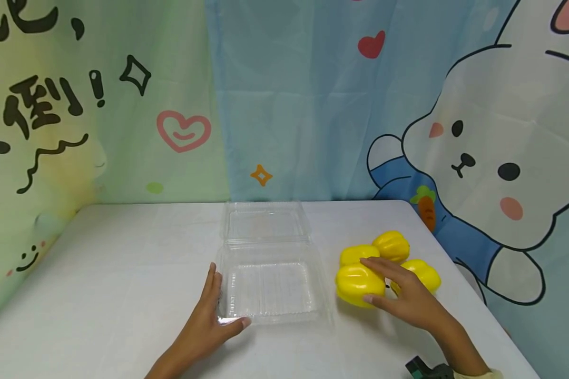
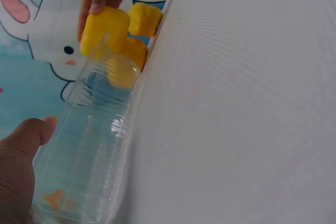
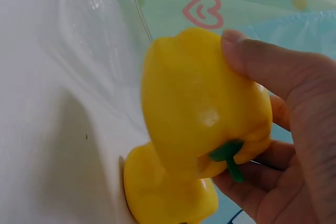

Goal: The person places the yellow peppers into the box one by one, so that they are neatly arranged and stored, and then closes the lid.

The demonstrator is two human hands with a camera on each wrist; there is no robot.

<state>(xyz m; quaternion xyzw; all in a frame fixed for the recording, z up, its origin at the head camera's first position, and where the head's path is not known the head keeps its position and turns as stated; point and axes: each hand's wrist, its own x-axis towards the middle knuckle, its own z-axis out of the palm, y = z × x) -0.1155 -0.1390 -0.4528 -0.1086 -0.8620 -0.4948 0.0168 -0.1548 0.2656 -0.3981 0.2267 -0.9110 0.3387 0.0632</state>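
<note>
A clear plastic clamshell container [image 1: 272, 289] lies with its lid [image 1: 265, 221] folded back, away from me. My left hand [image 1: 204, 321] rests at its near left corner, fingers straight along the side and thumb by the front rim. In my right hand [image 1: 410, 297] a yellow bell pepper [image 1: 360, 284] is gripped between thumb and fingers, just right of the container. The right wrist view shows that pepper [image 3: 202, 103] with its green stem, raised off the table. Other yellow bell peppers sit behind it and to its right: one back left [image 1: 355, 254], one back right [image 1: 392, 245], one right [image 1: 424, 275].
The white table [image 1: 99, 273] ends at a printed curtain [image 1: 289, 105] along the back. Its right edge runs close beside the peppers. A dark device [image 1: 429, 368] is worn at the right wrist.
</note>
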